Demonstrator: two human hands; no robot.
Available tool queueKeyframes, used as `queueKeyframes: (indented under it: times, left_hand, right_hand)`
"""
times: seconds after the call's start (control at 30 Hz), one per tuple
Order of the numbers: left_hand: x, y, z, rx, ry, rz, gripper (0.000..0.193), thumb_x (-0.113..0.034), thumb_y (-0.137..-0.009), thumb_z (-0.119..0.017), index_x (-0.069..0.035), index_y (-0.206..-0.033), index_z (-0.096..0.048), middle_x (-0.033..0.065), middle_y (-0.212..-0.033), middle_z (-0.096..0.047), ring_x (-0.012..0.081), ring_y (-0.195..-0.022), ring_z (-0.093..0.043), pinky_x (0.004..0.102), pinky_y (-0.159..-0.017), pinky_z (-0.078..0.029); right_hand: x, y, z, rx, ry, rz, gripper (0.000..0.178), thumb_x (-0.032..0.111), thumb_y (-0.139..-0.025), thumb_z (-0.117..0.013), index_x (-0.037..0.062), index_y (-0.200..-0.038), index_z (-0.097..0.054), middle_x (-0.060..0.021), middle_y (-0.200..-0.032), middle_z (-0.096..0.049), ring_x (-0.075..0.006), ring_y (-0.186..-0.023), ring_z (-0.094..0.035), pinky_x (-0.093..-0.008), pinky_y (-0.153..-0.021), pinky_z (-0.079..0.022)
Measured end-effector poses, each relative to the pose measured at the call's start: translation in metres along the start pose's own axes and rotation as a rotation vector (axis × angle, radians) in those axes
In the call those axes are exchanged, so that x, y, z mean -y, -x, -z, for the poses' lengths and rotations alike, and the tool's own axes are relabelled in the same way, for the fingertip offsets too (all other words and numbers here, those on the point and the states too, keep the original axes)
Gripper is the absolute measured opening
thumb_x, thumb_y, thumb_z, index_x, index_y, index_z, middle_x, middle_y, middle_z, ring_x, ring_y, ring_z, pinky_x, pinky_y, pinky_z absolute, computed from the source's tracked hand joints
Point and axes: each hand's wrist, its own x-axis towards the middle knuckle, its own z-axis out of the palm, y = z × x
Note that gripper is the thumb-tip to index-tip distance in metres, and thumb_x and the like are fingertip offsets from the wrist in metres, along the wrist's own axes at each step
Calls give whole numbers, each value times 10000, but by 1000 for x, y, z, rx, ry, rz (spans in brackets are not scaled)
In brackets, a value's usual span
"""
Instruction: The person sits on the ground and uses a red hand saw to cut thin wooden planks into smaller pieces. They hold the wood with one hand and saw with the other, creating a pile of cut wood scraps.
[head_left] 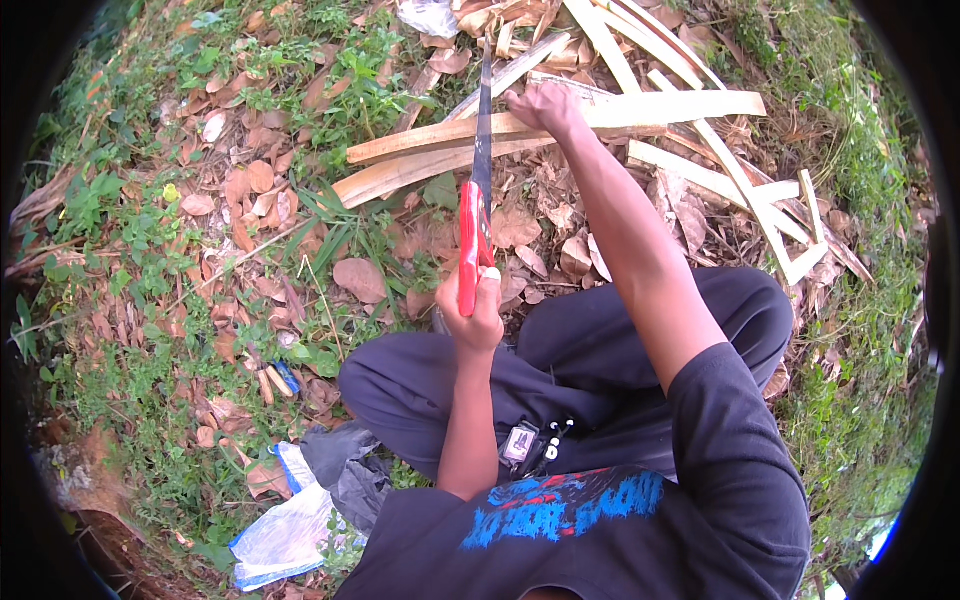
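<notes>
My left hand (474,310) is closed round the red handle of a hand saw (483,150). The saw's dark, narrow blade points away from me and lies across a long pale wooden strip (430,137). To the right of the blade, my right hand (545,106) grips that strip, its fingers partly hidden behind the knuckles. Just below it lies a second wooden strip (385,181), nearly parallel. Whether the teeth have cut into the wood cannot be made out.
More wooden strips (690,45) lie crossed at the far right, and bent pieces (800,225) rest nearer. Dry leaves and grass cover the ground. Wood-handled tools (272,384) lie at the left, near a white and blue plastic sheet (290,530). My crossed legs (640,320) are close by.
</notes>
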Motion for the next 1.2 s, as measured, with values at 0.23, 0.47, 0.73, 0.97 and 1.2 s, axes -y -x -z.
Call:
queueKeyframes:
  times: [0.23, 0.47, 0.73, 0.97, 1.2]
  left_hand:
    - [5, 2, 3, 4, 71, 77, 166, -75, -839, -504, -34, -700, -424, -17, -538, -355, 52, -429, -306, 228, -402, -257]
    - [15, 10, 1, 33, 55, 98, 133, -99, -866, -523, -38, -775, -446, -19, -568, -376, 47, -453, -326, 221, -413, -272]
    - [10, 12, 7, 118, 141, 173, 188, -166, -888, -554, -54, -776, -453, -8, -567, -395, 64, -474, -350, 222, -447, -302]
    - [3, 9, 6, 107, 238, 265, 288, -271, -915, -476, -33, -752, -473, 27, -596, -432, 94, -510, -389, 237, -497, -337]
    - [5, 8, 9, 58, 257, 277, 313, -282, -918, -440, -33, -730, -473, 26, -584, -421, 96, -489, -367, 248, -486, -318]
  right_hand:
    - [-12, -16, -19, -182, 35, 118, 681, 554, -947, -245, 15, -951, -661, -218, -841, -640, -268, -719, -636, -446, -683, -527]
    - [-13, -17, -18, -135, 135, 225, 684, 548, -958, -232, 2, -1015, -638, -212, -879, -640, -264, -715, -630, -436, -654, -530]
    - [-4, -3, -8, -56, 41, 126, 733, 586, -949, -242, -21, -1021, -647, -219, -933, -652, -285, -833, -655, -459, -752, -529]
    - [-9, -8, -13, -100, 20, 110, 730, 594, -946, -244, -4, -1038, -653, -232, -950, -647, -296, -856, -656, -463, -781, -525]
    - [-12, -16, -17, -128, 55, 152, 742, 603, -942, -241, -9, -1041, -649, -241, -978, -642, -290, -886, -656, -456, -810, -518]
